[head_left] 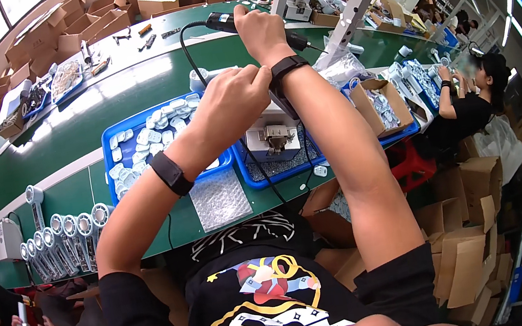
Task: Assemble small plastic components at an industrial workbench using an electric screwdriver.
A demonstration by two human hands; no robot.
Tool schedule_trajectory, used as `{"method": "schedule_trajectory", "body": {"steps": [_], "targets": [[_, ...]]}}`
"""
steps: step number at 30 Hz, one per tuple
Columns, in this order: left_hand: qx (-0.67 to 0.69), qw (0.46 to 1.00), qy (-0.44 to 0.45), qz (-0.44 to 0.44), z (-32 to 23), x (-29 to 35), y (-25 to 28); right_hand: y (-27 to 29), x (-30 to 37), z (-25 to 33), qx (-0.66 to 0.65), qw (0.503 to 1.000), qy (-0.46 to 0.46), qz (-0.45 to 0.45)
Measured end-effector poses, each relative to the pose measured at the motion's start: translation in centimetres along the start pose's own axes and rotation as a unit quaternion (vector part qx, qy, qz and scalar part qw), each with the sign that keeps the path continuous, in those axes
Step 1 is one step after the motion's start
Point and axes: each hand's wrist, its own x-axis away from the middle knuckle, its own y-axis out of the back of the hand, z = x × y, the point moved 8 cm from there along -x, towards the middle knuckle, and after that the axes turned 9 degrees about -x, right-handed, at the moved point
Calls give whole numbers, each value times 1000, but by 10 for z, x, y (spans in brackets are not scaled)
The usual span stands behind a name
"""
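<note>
My right hand (261, 31) is wrapped around a black electric screwdriver (223, 23) held over the bench, its tip pointing right. A black cord loops down from its left end. My left hand (235, 103) is closed at my right wrist, fingers pinching the black wristband (288, 66) there; the fingertips are partly hidden. A second dark band (171, 173) circles my left wrist. Below my hands, a blue tray (110, 137) holds many small light-blue plastic pieces (152, 135). Partly behind my hands lies a light-blue fan-like part (198, 79).
A metal-topped fixture box (271, 141) stands in another blue tray (253, 181). Bubble wrap (219, 199) lies at the bench edge. Several light-blue handheld fans (70, 225) line up at left. A cardboard box of parts (380, 108) and a slanted metal post (348, 22) are right; co-workers sit around.
</note>
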Motion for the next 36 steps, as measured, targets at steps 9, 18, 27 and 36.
{"method": "schedule_trajectory", "body": {"steps": [9,18,27,36], "targets": [[-210,947,-219,-106,3,-24,68,55,-3,41,-154,986,-1,70],[-219,940,-248,-83,8,-68,33,25,4,93,-47,985,149,67],[18,976,96,-196,15,20,49,26,-12,88,-91,986,61,125],[116,947,234,-185,18,56,7,-18,-10,80,-174,980,18,94]]}}
